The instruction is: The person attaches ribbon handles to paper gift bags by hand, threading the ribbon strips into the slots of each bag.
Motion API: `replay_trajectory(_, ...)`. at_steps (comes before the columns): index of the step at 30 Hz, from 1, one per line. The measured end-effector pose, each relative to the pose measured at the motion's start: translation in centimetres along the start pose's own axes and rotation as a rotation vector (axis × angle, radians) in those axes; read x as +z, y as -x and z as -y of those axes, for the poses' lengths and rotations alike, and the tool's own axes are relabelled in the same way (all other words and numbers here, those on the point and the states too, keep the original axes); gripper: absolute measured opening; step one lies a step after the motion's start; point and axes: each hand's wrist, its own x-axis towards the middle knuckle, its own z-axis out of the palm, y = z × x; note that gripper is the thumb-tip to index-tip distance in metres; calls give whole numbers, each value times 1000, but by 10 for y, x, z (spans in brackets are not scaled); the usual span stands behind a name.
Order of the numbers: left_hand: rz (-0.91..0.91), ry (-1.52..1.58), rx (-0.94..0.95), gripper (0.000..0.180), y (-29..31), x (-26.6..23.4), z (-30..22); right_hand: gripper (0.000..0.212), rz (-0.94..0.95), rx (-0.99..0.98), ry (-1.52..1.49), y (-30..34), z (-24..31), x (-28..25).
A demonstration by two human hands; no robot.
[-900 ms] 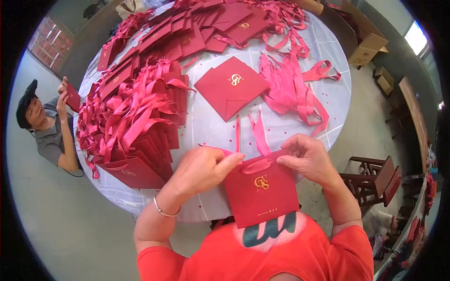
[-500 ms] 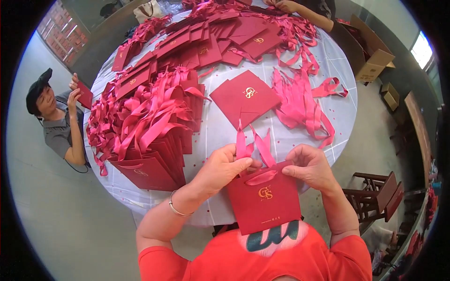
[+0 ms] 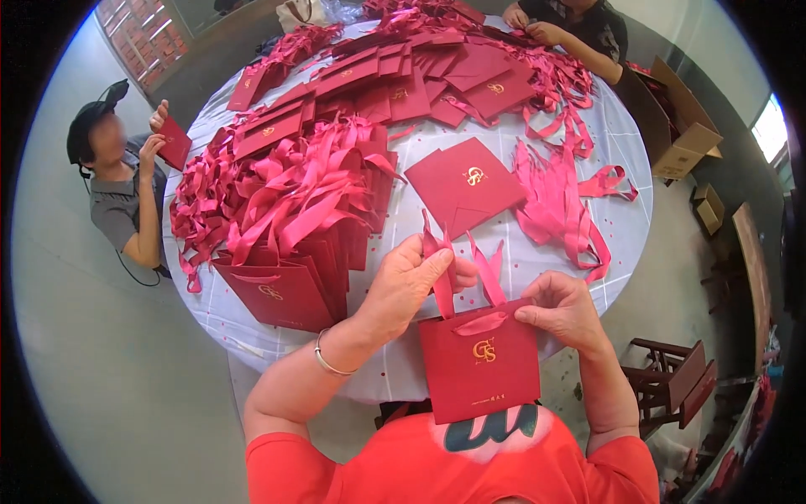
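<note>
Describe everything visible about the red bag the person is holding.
The bag is a small, flat, dark red paper gift bag with a gold emblem on its face and tiny gold print below. It hangs upright at the table edge, in front of the person's chest. A pink ribbon rises from its top. The left hand pinches the ribbon; the right hand grips the bag's upper right edge.

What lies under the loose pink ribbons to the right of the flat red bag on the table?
Under the pink ribbons only the white tablecloth shows, speckled with small red bits. The flat red bag lies beside them, not beneath. Whatever the thick middle of the pile covers is hidden.
</note>
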Motion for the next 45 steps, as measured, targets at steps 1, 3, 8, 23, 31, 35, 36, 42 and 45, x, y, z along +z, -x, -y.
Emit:
replay_trajectory(1,2,-9,6,22,0,0,-1,21,-7,2,-4,0,1,1)
replay_trajectory(3,-13,14,-3,21,1,1,-1,21,-6,-7,-27,0,3,3)
replay_trajectory(8,-76,67,-20,17,-1,6,-9,20,25,-4,49,1,2,2)
replay_trajectory(23,-112,-255,564,38,19,4,-23,20,-128,-244,36,-8,28,22)
replay_trajectory(31,-525,-279,1329,32,109,-37,-102,18,-103,-580,-134,-37,73,116)
replay_trajectory(35,-984,-380,1055,34,138,-101,-76,20,-18,-775,-106,-66,62,184)
replay_trajectory(36,-1015,-354,927,36,139,-112,-63,21,-21,-860,12,-73,58,192)
replay_trajectory(42,-1075,-582,650,48,147,-121,-9,28,77,-860,297,-68,41,207)
replay_trajectory(45,-1062,-623,657,54,145,-117,-2,28,153,-621,238,-66,34,169)
